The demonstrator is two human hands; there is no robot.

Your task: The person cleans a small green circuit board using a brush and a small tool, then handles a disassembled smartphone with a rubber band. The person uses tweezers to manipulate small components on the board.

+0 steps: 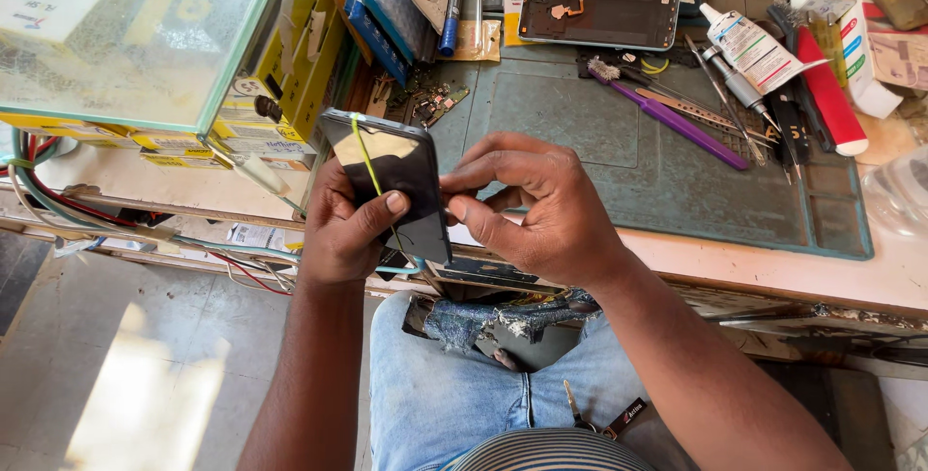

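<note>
Striped shirt hem and blue-jeaned thighs [435, 403] filled the near edge, and above them both bare hands met over a dark phone [387, 176]. Left hand [343, 229] cradled the phone from below, fingers curled behind it and the thumb pressed flat on its glossy face, so the handset stood tilted up off the bench edge. A thin yellow-green band [367, 166] ran lengthwise across the glass, just above that thumb. Right hand [536, 210] sat to the right of the phone, its thumb and forefinger pinched narrow against the phone's right edge; whether they held a pick or only the rim could not be told.

Judging from that grip, the work was on the edge seam, and doing it well would call for the left thumb to keep firm, even pressure near the seam while the right fingertips worked in small bites along the rim, never levering hard against the glass, which looked likely to crack under a twist.

Beyond the right knuckles lay a green work mat [677, 191], with a purple-handled brush [677, 123] and an opened phone shell [599, 12] farther out. Beyond the left fingers stood yellow boxes [280, 84] beneath a glass case [135, 36].
</note>
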